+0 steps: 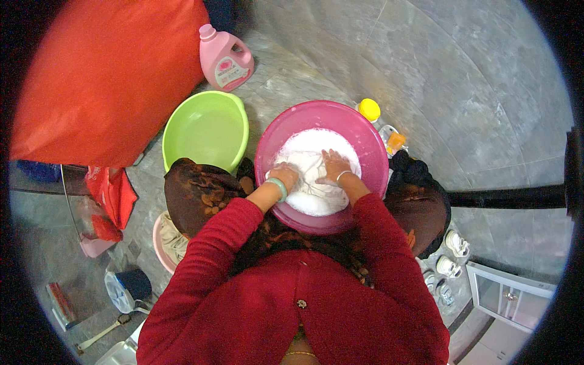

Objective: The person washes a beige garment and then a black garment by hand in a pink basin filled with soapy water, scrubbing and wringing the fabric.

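A pink plastic basin (319, 112) stands between the knees, holding white suds (312, 203) and a soaked white cloth (305, 159). My left hand (284, 175), below a pale green bangle, is curled on the cloth's left side and grips some of it. Flat on the cloth's right part lies my right hand (335, 166), its fingers spread. A thin white band circles that wrist. Foam and folds hide the cloth's lower layers and its full outline.
Left of the basin is a light green tub (205, 132) of water, with a pink detergent jug (226, 61) behind it. A yellow-lidded container (368, 110) and an orange bar (395, 142) sit right. Clothes fill a pale pink basin (159, 244); several shoes (449, 266) stand lower right.
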Available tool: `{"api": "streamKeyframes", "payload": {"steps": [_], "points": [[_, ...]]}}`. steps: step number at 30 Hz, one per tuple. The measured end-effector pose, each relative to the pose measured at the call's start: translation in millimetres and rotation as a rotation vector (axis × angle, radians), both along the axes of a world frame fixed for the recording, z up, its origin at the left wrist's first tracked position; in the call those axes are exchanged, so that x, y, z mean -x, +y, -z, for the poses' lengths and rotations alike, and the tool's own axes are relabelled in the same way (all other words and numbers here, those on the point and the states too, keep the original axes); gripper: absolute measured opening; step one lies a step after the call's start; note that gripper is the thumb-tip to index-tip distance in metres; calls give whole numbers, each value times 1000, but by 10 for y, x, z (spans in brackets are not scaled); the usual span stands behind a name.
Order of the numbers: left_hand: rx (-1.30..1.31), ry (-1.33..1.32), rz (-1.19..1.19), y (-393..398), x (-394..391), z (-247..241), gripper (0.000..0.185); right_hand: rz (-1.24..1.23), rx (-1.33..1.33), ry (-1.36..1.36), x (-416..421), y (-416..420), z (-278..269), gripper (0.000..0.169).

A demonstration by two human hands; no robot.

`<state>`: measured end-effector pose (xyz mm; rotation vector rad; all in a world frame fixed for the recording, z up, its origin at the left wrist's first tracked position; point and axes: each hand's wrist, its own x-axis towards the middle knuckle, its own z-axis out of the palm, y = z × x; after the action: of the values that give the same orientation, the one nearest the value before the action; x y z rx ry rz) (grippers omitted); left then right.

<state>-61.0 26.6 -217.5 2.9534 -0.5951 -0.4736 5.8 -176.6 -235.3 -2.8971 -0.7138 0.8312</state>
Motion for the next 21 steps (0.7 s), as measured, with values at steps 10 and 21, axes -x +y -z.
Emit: {"api": "streamKeyframes", "payload": {"steps": [10, 21], "points": [[152, -44, -333, 193, -328, -291, 26, 163, 46, 183, 316, 145, 139, 81], [1066, 237, -116, -334, -416, -1024, 66, -8, -737, 110, -168, -216, -1590, 51]]}}
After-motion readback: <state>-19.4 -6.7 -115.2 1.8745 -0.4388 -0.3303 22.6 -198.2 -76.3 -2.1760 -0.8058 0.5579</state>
